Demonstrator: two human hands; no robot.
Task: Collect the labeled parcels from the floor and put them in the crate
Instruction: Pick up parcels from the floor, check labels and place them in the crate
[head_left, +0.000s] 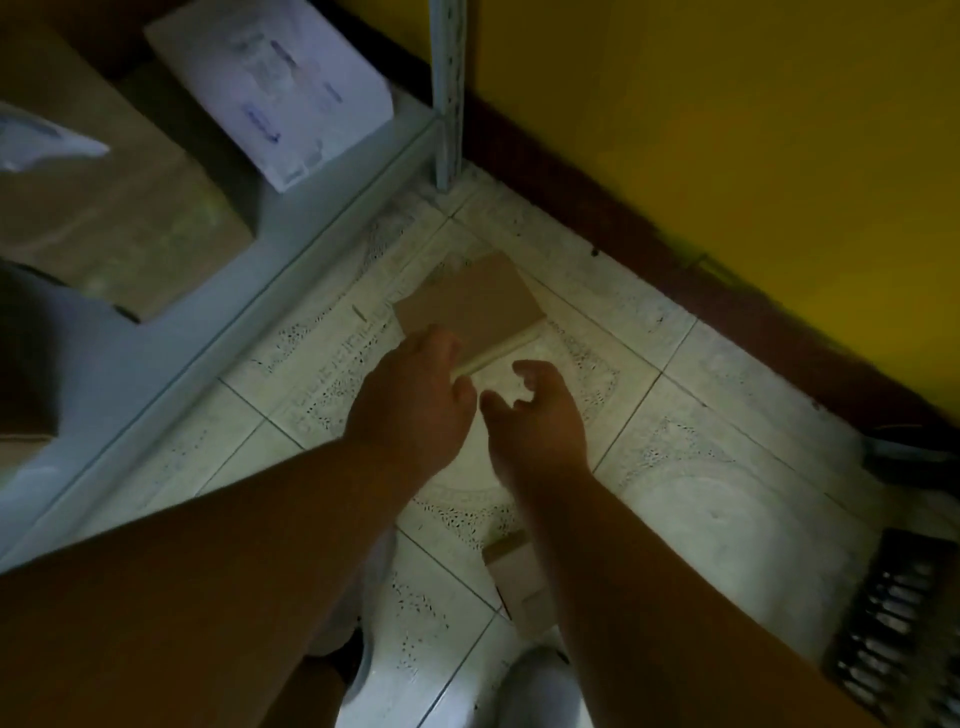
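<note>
A flat brown cardboard parcel (470, 301) lies on the white tiled floor near the shelf post, with a pale strip along its near edge. My left hand (415, 400) rests at its near left corner, fingers curled at the edge; whether it grips is unclear. Just right of it, my right hand (537, 415) hovers with fingers spread and nothing in them. A second small brown parcel (519, 582) lies on the floor beneath my right forearm, partly hidden. At the lower right edge shows a dark slatted crate (898, 634).
A grey metal shelf (291, 260) on the left carries a large brown box (104, 208) and a white labeled parcel (275, 83). Its upright post (449, 104) stands by the yellow wall (727, 130) with a dark red skirting. My shoes show at the bottom.
</note>
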